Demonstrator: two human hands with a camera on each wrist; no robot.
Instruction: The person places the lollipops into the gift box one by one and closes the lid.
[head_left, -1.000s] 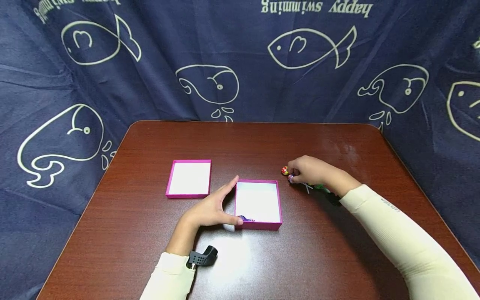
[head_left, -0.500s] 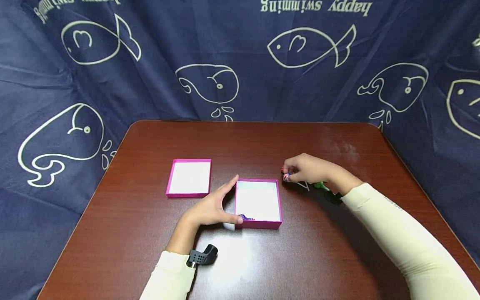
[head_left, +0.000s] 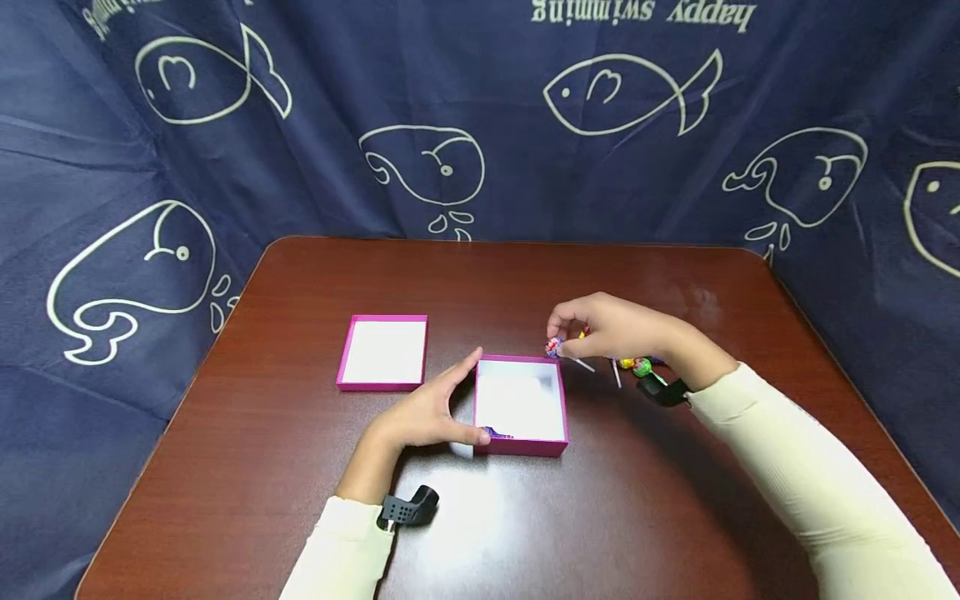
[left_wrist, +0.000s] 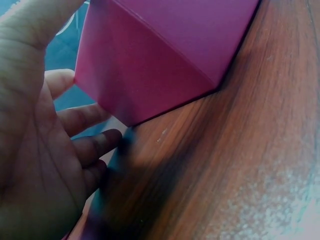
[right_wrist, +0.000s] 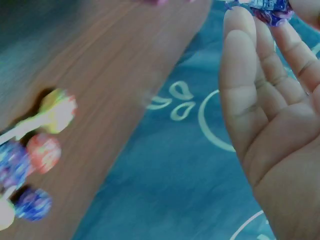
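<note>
Since the frame half a second earlier, the right hand (head_left: pixel 611 325) had shifted left with its lollipop (head_left: pixel 554 347), uncovering more of the sweets behind it, while the left hand (head_left: pixel 420 417) had kept its place. At left of centre in the head view lay a shallow pink tray (head_left: pixel 386 352), apart from both hands; probably only a careless sweep of the left hand would disturb it. Next came that hand itself, digits extended rather than clenched, thumb at the near left corner of the deeper pink box (head_left: pixel 521 447) and a fingertip at the far left one. It braced without clasping (a light touch, by the look of it), so a knock from the right could turn or slide the box. Inside, in the near left corner, lay a blue-purple wrapped thing (head_left: pixel 497 432), partly hidden, which something dropped there might strike. Right of centre, by the box's far right corner, the right hand pinched the lollipop near its wrapped head, the white stick slanting to the lower right. Carried too low, head or stick could catch the rim; a loose pinch might let the round head roll free. Farther right, other lollipops (head_left: pixel 642 367) lay partly covered, beside the black wristband (head_left: pixel 662 390); a dragging wrist could scatter them.
</note>
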